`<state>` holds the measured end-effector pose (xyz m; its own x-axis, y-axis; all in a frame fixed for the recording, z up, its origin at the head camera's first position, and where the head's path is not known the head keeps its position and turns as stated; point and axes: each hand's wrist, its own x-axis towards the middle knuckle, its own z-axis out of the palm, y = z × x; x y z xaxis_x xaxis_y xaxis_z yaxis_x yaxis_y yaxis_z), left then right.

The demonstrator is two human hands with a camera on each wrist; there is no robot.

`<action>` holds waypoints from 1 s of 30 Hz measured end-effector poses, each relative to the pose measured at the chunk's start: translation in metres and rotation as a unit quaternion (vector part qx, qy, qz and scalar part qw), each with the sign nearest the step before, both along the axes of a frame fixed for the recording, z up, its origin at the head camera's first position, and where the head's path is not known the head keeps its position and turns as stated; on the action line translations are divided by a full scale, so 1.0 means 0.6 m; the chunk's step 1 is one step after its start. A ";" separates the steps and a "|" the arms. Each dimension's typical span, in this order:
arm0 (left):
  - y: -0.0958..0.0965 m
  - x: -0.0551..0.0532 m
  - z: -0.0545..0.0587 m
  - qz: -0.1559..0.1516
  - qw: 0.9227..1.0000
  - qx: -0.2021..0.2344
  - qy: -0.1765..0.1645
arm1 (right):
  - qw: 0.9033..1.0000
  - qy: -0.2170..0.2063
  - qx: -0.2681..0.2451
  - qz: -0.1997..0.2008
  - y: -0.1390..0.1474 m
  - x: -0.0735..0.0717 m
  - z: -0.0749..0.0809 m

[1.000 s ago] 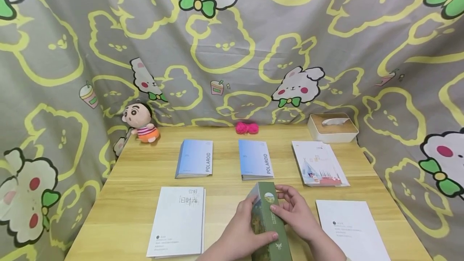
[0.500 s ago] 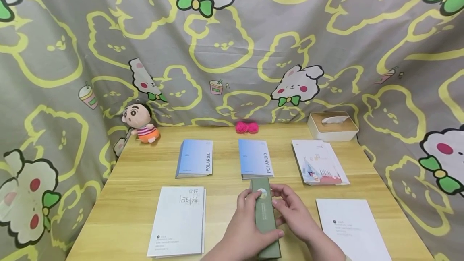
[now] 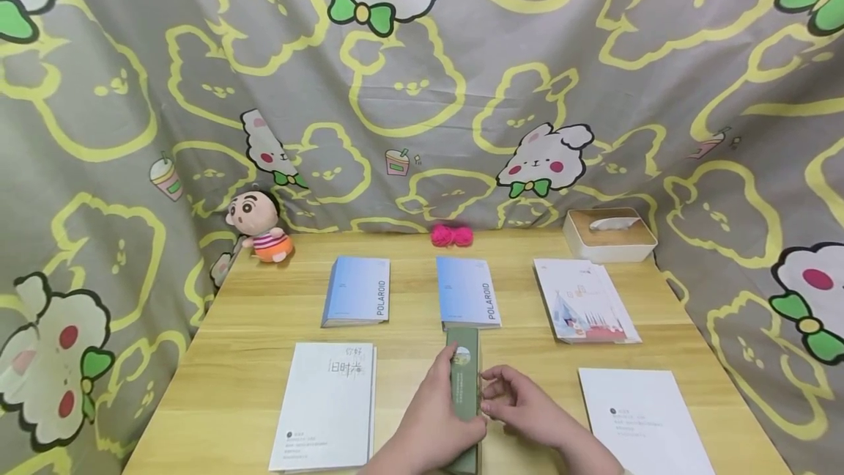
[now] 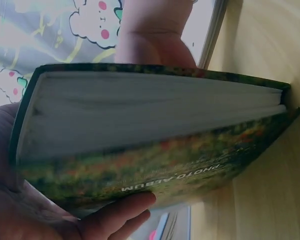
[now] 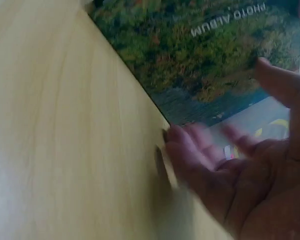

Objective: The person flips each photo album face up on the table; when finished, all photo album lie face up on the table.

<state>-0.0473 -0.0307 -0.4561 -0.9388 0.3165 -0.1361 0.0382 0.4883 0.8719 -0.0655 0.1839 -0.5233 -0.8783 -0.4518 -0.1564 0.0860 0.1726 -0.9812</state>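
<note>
A green photo album [image 3: 465,380] stands spine up on the table in the head view. My left hand [image 3: 431,413] grips it over the spine, its thumb on the right side. In the left wrist view, fingers of the left hand [image 4: 110,215] lie along the album's printed cover [image 4: 190,170], whose covers spread apart around the pale page block. My right hand [image 3: 521,405] is just right of the album, fingertips close to its side. In the right wrist view, the right hand [image 5: 240,170] has loosely bent fingers near the cover's lower corner, and its thumb overlaps the cover [image 5: 200,55].
Two blue POLAROID albums [image 3: 359,290] [image 3: 468,292] and white booklets [image 3: 583,299] form the far row. Nearer lie white albums at left [image 3: 326,405] and right [image 3: 646,416]. A plush doll [image 3: 260,226], pink yarn [image 3: 451,235] and a tissue box [image 3: 612,234] stand along the back.
The album has turned and shifted left, so its left printed side no longer shows from above. My right hand has drawn away from the spine's top to the album's right side.
</note>
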 end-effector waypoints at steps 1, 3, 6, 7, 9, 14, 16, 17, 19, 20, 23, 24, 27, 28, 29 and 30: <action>-0.001 -0.001 -0.001 -0.002 1.000 0.003 -0.003 | 1.000 -0.007 0.012 0.002 0.003 0.001 -0.003; -0.001 -0.003 -0.002 -0.004 1.000 0.010 -0.007 | 0.999 -0.018 0.034 0.002 0.008 0.004 -0.007; -0.001 -0.005 -0.007 -0.006 0.999 0.030 -0.017 | 0.998 -0.021 0.060 -0.006 0.016 0.005 -0.004; 0.000 -0.005 -0.009 -0.005 0.999 0.045 -0.023 | 0.997 -0.020 0.068 -0.010 0.019 0.004 -0.002; 0.000 -0.004 -0.015 -0.001 0.995 0.087 -0.042 | 0.997 -0.018 0.078 -0.016 0.024 0.002 0.002; -0.003 -0.002 -0.033 0.004 0.972 0.213 -0.097 | 0.996 -0.010 0.081 -0.021 0.035 -0.004 0.006; -0.007 -0.002 -0.038 0.005 0.964 0.240 -0.112 | 0.996 -0.004 0.083 -0.023 0.036 -0.005 0.008; -0.008 -0.002 -0.041 0.007 0.963 0.244 -0.114 | 0.996 0.001 0.085 -0.025 0.036 -0.005 0.007; -0.012 -0.002 -0.045 0.009 0.960 0.251 -0.124 | 0.995 0.009 0.089 -0.031 0.035 -0.003 0.010; -0.014 -0.002 -0.047 0.009 0.959 0.253 -0.128 | 0.995 0.011 0.095 -0.034 0.034 -0.002 0.011; -0.022 -0.002 -0.056 0.006 0.956 0.257 -0.140 | 0.992 0.019 0.121 -0.040 0.032 -0.001 0.012; -0.025 -0.002 -0.060 0.004 0.956 0.256 -0.145 | 0.990 0.022 0.130 -0.042 0.031 -0.001 0.012; -0.037 -0.003 -0.069 0.001 0.965 0.220 -0.140 | 0.984 0.036 0.170 -0.049 0.028 -0.001 0.008; -0.041 -0.003 -0.071 0.003 0.971 0.196 -0.137 | 0.981 0.043 0.182 -0.054 0.027 -0.001 0.006; -0.045 -0.004 -0.073 0.003 0.976 0.173 -0.132 | 0.977 0.050 0.197 -0.059 0.026 0.000 0.004; -0.049 -0.005 -0.074 0.001 0.979 0.157 -0.132 | 0.974 0.056 0.210 -0.065 0.025 0.001 0.003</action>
